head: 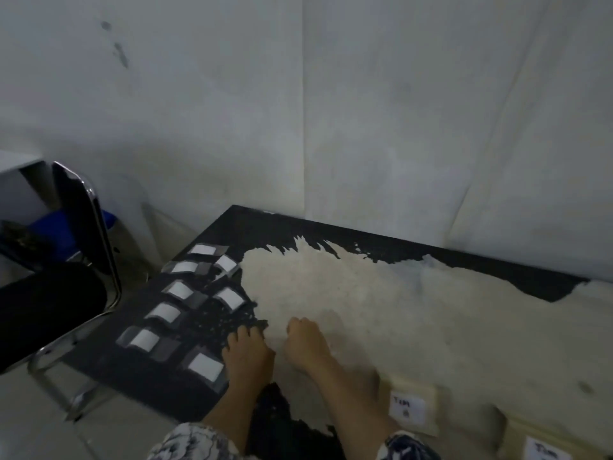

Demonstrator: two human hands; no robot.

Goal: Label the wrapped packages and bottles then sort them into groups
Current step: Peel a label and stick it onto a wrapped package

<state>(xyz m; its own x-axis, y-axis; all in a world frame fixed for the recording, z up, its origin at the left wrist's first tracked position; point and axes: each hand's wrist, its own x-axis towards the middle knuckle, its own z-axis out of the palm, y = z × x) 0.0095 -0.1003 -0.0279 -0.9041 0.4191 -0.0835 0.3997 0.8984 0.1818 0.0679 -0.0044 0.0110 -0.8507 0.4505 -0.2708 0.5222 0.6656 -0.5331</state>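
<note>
Frame blurred throughout. Right hand [306, 346]: fingertips folded under the palm and hidden; whether they pinch anything cannot be told. Left hand [247, 355]: fingertips smeared against the dark table [265, 227], grip undetermined. Left sleeve [189, 441] and right sleeve [408, 448]: cut off by the bottom edge. Near wrapped package [413, 410]: label writing not reliably legible. Second wrapped package [544, 451]: cut off by the bottom edge. Small labelled packets [202, 365]: labels too blurred to read. Chair [83, 234]: cut off at left
</note>
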